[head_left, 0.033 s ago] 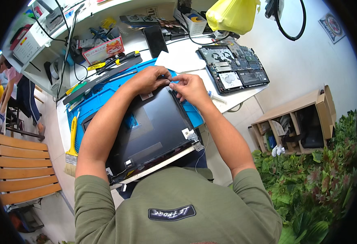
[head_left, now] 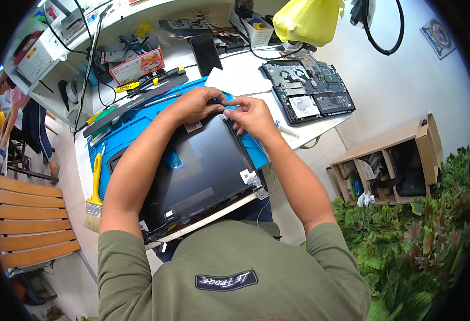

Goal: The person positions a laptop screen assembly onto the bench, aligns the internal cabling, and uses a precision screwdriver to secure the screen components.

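A dark laptop screen panel [head_left: 208, 158] lies in front of me on a blue work mat [head_left: 255, 153], reaching to the table's near edge. Metal hinge parts [head_left: 256, 184] show at its near right corner. My left hand [head_left: 198, 105] is at the panel's far edge, fingers closed in a pinch. Close against it, my right hand [head_left: 253, 119] pinches with thumb and forefinger at the same far corner. Whatever lies between the fingertips is too small to make out. On the far right of the table rests an opened laptop base [head_left: 304, 88], its inner boards and battery exposed.
Left of the panel lies a yellow-handled brush [head_left: 96, 179]. A dark long strip [head_left: 136, 104] and a phone [head_left: 205, 54] lie behind. A yellow bag [head_left: 307, 21] hangs above the back right. A wooden shelf box [head_left: 387, 160] stands right; a slatted chair [head_left: 29, 219] stands left.
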`<action>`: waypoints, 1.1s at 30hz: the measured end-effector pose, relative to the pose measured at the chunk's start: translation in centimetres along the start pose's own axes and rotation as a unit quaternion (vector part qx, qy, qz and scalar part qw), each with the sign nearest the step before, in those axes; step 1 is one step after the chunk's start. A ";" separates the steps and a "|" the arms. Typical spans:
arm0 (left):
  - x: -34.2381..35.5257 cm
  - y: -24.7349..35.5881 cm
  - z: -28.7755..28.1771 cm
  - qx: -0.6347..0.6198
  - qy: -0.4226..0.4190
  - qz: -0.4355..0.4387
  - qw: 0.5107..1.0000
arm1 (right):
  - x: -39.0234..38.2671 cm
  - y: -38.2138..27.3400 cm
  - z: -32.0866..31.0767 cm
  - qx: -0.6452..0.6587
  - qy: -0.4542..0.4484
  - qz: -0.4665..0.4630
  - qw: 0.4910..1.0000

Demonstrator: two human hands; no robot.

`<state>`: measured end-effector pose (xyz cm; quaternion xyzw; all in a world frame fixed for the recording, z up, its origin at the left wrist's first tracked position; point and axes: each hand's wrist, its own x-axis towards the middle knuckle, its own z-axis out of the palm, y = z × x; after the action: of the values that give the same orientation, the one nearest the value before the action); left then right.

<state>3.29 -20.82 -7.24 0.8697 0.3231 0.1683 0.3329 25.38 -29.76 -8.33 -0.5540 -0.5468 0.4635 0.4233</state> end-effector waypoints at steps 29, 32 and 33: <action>-0.2 -0.6 -1.1 -0.099 0.039 -0.122 0.987 | 0.3 -0.1 2.5 -0.233 0.092 -0.162 0.954; -0.1 -0.2 -0.8 -0.076 0.056 -0.112 0.989 | 0.2 -0.1 2.6 -0.265 0.101 -0.198 0.938; -0.1 -0.1 -0.7 -0.064 0.060 -0.106 0.991 | 0.3 0.0 2.6 -0.278 0.100 -0.214 0.931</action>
<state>2.83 -20.46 -6.85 0.7960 0.4209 0.2042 0.3842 22.79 -29.58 -8.88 -0.5630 -0.7140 0.1339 0.3941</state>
